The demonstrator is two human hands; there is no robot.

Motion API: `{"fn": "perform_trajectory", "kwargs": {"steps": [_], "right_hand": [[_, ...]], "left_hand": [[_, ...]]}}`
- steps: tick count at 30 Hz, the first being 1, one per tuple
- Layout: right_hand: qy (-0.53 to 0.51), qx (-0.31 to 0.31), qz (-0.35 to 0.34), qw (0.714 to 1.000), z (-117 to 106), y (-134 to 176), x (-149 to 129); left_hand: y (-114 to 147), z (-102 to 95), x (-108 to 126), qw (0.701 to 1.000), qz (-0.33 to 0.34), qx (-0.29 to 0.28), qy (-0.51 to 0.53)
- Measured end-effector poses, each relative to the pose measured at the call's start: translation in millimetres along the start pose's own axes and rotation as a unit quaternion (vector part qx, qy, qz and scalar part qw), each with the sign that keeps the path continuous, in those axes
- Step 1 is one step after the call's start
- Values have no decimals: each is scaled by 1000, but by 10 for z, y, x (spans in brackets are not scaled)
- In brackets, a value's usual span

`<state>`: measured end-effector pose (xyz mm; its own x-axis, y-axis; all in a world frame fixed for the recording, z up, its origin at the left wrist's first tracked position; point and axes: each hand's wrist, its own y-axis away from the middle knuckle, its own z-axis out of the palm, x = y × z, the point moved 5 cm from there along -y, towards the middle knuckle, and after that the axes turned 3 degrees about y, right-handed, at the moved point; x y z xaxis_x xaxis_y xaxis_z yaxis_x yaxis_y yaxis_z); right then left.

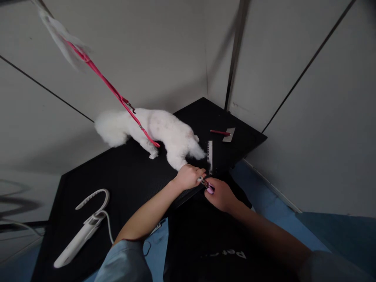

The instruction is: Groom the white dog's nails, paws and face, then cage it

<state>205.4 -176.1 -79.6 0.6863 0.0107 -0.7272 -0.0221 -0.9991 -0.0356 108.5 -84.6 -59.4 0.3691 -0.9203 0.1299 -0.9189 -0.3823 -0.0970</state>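
A white fluffy dog point(158, 125) stands on the black grooming table point(132, 176), its rear toward me and its head to the far left. My left hand point(189, 177) is closed around one of its hind paws, lifted near the table's front edge. In my right hand point(220, 194) is a nail clipper point(209, 187) with pink handles, fingers wrapped round it. The clipper's jaws are right at the paw; whether they touch a nail is too small to tell. A pink leash point(108, 84) loops around the dog's body.
A metal comb point(210, 152) lies just behind the dog's tail. Farther right is a slicker brush point(229, 134) with a red handle. At the table's left end rests a white corded device with a curved arm point(75, 241). Grey wall panels point(161, 51) rise behind the table.
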Motion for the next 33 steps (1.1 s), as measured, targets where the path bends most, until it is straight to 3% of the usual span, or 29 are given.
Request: {"fn": "perform_trajectory", "kwargs": {"steps": [6, 16, 22, 33], "right_hand": [[18, -10, 3, 1000, -27, 1, -1], [158, 47, -32, 986, -56, -14, -32], [132, 21, -4, 991, -60, -14, -34], [30, -63, 11, 998, -80, -60, -107]], "left_hand": [[22, -10, 5, 1000, 4, -13, 0], [-5, -102, 13, 999, -7, -41, 11], [-16, -102, 8, 998, -15, -67, 3], [-14, -53, 5, 998, 16, -63, -26]]}}
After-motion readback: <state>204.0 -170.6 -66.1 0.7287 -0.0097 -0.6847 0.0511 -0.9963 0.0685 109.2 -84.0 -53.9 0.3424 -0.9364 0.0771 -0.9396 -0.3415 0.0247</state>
